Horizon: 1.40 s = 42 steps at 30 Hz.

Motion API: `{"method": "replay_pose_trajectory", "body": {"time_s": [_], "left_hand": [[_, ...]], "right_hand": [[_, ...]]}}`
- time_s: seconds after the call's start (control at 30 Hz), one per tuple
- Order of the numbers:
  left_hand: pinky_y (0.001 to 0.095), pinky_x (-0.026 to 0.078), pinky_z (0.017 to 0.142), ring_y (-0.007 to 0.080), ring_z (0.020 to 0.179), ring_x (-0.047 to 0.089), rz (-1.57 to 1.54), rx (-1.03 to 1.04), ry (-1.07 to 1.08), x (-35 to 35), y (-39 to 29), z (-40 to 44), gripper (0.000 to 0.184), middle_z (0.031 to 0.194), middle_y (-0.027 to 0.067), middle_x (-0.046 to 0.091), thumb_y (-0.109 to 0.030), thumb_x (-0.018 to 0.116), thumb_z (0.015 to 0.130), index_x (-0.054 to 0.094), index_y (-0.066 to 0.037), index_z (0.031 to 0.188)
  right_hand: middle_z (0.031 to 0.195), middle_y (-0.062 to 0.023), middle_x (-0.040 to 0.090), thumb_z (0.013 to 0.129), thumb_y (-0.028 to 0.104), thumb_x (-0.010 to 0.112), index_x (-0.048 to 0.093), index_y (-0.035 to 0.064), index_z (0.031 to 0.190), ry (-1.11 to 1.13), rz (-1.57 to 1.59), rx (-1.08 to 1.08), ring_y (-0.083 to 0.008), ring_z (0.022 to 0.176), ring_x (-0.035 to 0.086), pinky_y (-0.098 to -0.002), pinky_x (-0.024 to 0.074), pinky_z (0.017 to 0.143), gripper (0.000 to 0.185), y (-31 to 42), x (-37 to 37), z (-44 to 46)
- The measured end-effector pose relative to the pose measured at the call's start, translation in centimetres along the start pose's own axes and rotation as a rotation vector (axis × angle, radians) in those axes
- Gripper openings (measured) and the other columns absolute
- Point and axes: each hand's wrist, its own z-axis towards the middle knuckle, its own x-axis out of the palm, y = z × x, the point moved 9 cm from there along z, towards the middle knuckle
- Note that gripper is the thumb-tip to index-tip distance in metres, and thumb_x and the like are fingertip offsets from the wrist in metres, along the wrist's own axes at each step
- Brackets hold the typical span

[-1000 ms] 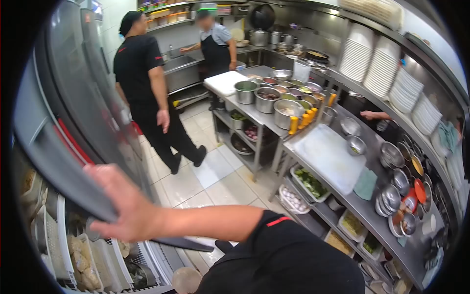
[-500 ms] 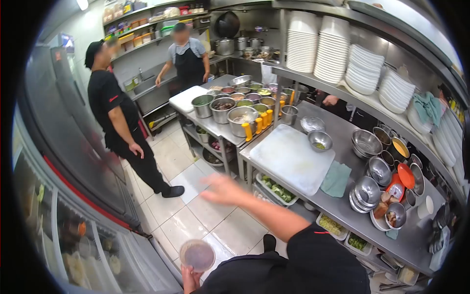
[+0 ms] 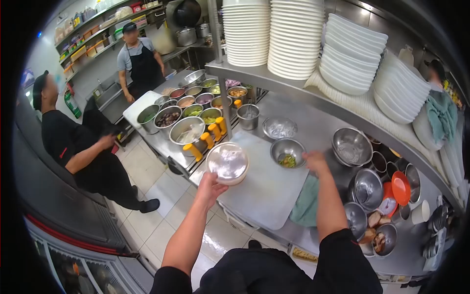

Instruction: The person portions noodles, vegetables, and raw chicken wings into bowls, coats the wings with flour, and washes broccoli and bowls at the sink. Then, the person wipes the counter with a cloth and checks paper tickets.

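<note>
My left hand grips a round, clear-lidded container from below and the side, over the left edge of the white cutting board. The lid reflects the light and hides most of the contents. My right hand is at the right rim of a metal bowl holding chopped green and reddish pieces. Its fingers are blurred, and whether they grip the rim is unclear. Behind that bowl stands another metal bowl. A green cloth lies beside the board, below my right hand.
Metal tubs of ingredients with yellow handles stand at the left. Stacked white dishes fill the overhead shelf. Nested bowls and an orange scale sit at right. A co-worker in black stands left; another person in an apron stands farther back.
My left hand has raised the container from low over the floor to the board's edge. My right hand has swung from the aisle to the bowl's rim. My view has turned right.
</note>
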Motion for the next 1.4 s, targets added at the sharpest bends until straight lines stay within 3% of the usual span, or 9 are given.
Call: {"method": "replay_pose_trajectory", "body": {"time_s": [0.2,0.4,0.57,0.63,0.9,1.07,1.17,1.27,1.4], "left_hand": [[0.0383,0.049,0.088,0.0232,0.098,0.059,0.213,-0.041,0.038,7.1,-0.4,9.9,0.053,0.116,0.0133,0.057,-0.035,0.053,0.091,0.039,-0.008,0.135],[0.0343,0.057,0.073,0.0229,0.087,0.065,0.291,-0.118,-0.067,6.9,0.8,13.3,0.053,0.112,0.014,0.057,-0.038,0.049,0.099,0.034,-0.006,0.138],[0.0373,0.06,0.075,0.0277,0.087,0.067,0.093,-0.196,-0.033,10.1,1.9,11.1,0.051,0.105,0.021,0.056,-0.035,0.044,0.101,0.027,-0.001,0.134],[0.0375,0.06,0.075,0.0263,0.086,0.067,0.066,-0.165,-0.007,10.1,1.6,12.2,0.046,0.103,0.0192,0.058,-0.031,0.043,0.101,0.028,0.001,0.132],[0.0364,0.058,0.08,0.0253,0.092,0.066,0.061,-0.079,0.01,8.8,-0.5,14.0,0.059,0.103,0.0162,0.06,-0.026,0.046,0.101,0.017,0.001,0.146],[0.0374,0.056,0.086,0.0277,0.097,0.065,-0.012,-0.073,-0.011,5.0,-1.4,10.3,0.058,0.108,0.0172,0.059,-0.028,0.051,0.1,0.027,0.001,0.143],[0.0381,0.056,0.084,0.0286,0.095,0.065,-0.059,-0.015,-0.096,-0.7,-2.4,7.1,0.042,0.11,0.0159,0.06,-0.031,0.053,0.099,0.046,-0.001,0.127],[0.0395,0.057,0.08,0.0279,0.092,0.065,-0.201,0.052,-0.264,-6.6,-2.0,3.9,0.03,0.107,0.0141,0.061,-0.03,0.052,0.1,0.053,-0.003,0.111],[0.0414,0.057,0.076,0.0275,0.088,0.065,-0.169,-0.013,-0.213,-8.4,0.4,1.2,0.027,0.103,0.0133,0.061,-0.029,0.052,0.099,0.054,-0.003,0.109]], "right_hand": [[0.089,-0.0203,0.068,0.087,0.023,0.063,0.059,-0.0091,0.111,0.178,0.022,0.063,-0.0246,0.066,0.07,-0.0339,0.0563,0.061,0.04,1.0,1.8,-1.1],[0.076,-0.0129,0.065,0.086,0.01,0.06,0.064,-0.0085,0.091,0.134,0.283,-0.036,-0.0182,0.059,0.063,-0.0312,0.051,0.051,0.02,4.8,0.6,0.7],[0.077,-0.0126,0.065,0.086,0.009,0.058,0.064,-0.0082,0.095,0.277,0.34,-0.156,-0.0181,0.062,0.064,-0.0305,0.055,0.054,0.02,12.7,6.1,2.5],[0.079,-0.0185,0.067,0.085,0.014,0.061,0.063,-0.0105,0.097,0.283,0.287,-0.151,-0.0236,0.061,0.069,-0.0339,0.0546,0.056,0.027,15.7,7.7,2.3],[0.089,-0.0131,0.067,0.089,0.028,0.066,0.065,-0.0057,0.099,0.351,0.309,-0.106,-0.019,0.068,0.064,-0.0305,0.0535,0.06,0.035,19.0,8.6,1.3],[0.09,-0.0097,0.066,0.089,0.037,0.067,0.064,-0.0005,0.106,-0.305,0.234,-0.088,-0.0225,0.077,0.062,-0.0324,0.0497,0.074,0.042,9.1,2.1,6.9],[0.094,-0.0155,0.068,0.088,0.041,0.066,0.059,-0.004,0.113,-0.461,0.131,0.045,-0.0233,0.073,0.067,-0.0325,0.0535,0.065,0.052,0.4,4.0,11.1],[0.094,-0.0165,0.067,0.09,0.041,0.064,0.058,-0.0032,0.112,0.064,0.403,0.299,-0.024,0.073,0.067,-0.0342,0.0548,0.061,0.049,3.3,6.4,6.9],[0.084,-0.0112,0.064,0.095,0.033,0.059,0.061,0.0003,0.107,0.044,0.68,0.358,-0.0172,0.065,0.062,-0.0336,0.0549,0.055,0.035,2.3,9.8,8.7]]}}
